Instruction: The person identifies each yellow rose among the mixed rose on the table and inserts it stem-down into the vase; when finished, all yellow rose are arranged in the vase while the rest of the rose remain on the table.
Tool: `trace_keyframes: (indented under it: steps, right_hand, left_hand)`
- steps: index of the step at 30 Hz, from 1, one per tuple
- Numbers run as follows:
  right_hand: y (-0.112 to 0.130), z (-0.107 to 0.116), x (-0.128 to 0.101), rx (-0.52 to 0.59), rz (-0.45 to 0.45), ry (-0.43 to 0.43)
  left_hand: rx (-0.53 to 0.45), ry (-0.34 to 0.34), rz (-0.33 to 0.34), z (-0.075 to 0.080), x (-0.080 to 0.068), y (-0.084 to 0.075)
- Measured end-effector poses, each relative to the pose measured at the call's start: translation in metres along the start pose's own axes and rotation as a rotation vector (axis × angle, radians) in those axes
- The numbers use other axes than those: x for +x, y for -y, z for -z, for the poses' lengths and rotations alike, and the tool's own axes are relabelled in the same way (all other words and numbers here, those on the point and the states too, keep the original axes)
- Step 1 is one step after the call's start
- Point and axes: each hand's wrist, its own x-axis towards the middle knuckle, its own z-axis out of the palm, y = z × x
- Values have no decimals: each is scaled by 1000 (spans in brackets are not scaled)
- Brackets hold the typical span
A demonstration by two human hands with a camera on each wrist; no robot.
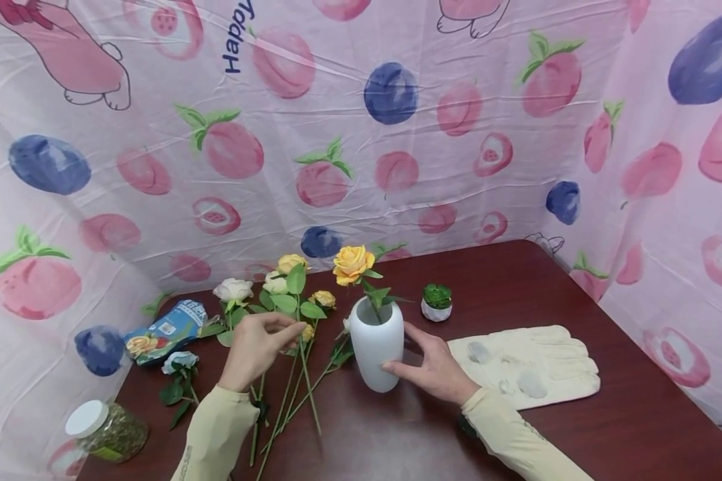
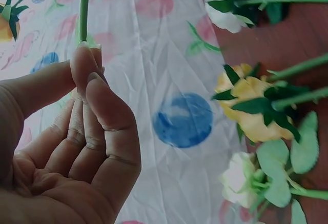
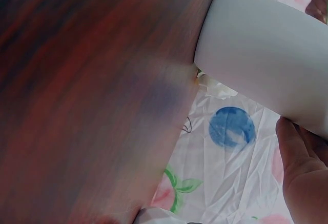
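Note:
My left hand [image 1: 259, 347] pinches a green flower stem [image 2: 84, 8] between thumb and fingertips. In the head view, leaves [image 1: 296, 300] and a yellow rose [image 1: 291, 263] appear above that hand; overlap hides whether this bloom belongs to the pinched stem. A white vase [image 1: 378, 351] stands upright on the table, gripped around its right side by my right hand [image 1: 436, 371], thumb at the front. One orange-yellow rose [image 1: 353, 264] leans out of the vase mouth. The right wrist view has the vase wall [image 3: 261, 49] close up, with fingers touching it.
White roses [image 1: 233, 290], yellow roses [image 2: 261, 111] and a blue rose [image 1: 180, 362] lie on the left, near a blue packet [image 1: 171, 331] and a lidded jar [image 1: 111, 434]. Right of the vase are a potted succulent [image 1: 436, 302] and cream gloves [image 1: 535, 364]. Patterned cloth [image 1: 361, 133] hangs behind.

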Motion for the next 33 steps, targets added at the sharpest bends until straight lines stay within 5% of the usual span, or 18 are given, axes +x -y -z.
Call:
trace_keyframes:
  steps: [11, 20, 33]
  right_hand:
    - [-2, 0, 1, -2, 10, 0]
    - [-2, 0, 0, -1, 20, -3]
    - [-2, 0, 0, -5, 33, 1]
  left_hand:
    - [-223, 37, -20, -3, 8, -28]
    - [-346, 2, -96, -2, 16, -51]
    - [-409, -60, -206, 4, 33, -91]
